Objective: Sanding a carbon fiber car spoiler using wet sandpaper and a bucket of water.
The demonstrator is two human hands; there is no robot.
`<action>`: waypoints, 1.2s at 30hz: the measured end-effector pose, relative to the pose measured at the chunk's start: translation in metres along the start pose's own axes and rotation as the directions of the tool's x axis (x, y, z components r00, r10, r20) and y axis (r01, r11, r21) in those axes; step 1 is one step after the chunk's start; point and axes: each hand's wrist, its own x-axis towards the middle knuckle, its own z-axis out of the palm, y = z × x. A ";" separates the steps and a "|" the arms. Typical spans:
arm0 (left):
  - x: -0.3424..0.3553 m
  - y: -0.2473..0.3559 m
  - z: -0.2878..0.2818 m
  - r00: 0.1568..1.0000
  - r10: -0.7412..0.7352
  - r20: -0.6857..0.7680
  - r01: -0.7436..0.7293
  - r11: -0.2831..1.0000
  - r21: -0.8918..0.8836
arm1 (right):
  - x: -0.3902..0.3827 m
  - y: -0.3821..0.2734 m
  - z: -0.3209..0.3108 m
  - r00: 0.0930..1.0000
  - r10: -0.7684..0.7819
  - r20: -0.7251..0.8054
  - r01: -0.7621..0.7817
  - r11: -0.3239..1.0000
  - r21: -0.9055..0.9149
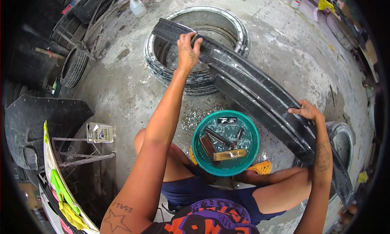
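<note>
A long, glossy black carbon-fibre car panel (248, 77) slants across from the far middle to the near right. My left hand (189, 51) grips it near its far left end, fingers curled over the surface. My right hand (307, 111) holds its right part, the thumb on the top face and the other fingers partly hidden. The far end lies over stacked tyres (152, 51). Between my feet stands a teal basin (254, 152) of water. In it are a yellowish block (229, 154), a brown block (207, 146) and several dark strips.
A metal can (100, 133) stands on a rusty metal frame (87, 157) at the left. Beside it lean a dark panel (44, 116) and a white-edged panel with coloured cloths (67, 197). Another tyre (340, 136) lies at the right, and a white jug (137, 7) at the back.
</note>
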 end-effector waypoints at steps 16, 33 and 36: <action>-0.049 0.045 0.081 0.986 -0.010 0.169 -0.002 0.998 0.068 | -0.067 0.053 0.018 0.985 -0.112 -0.130 0.089 0.982 -0.169; -0.058 0.059 0.081 0.991 -0.013 0.134 -0.009 0.987 0.161 | -0.086 0.041 0.060 0.940 -0.137 -0.313 0.080 0.978 -0.190; -0.070 0.084 0.082 0.943 0.171 0.287 -0.156 0.985 -0.072 | -0.084 0.043 0.058 0.934 -0.208 -0.290 0.162 0.971 -0.173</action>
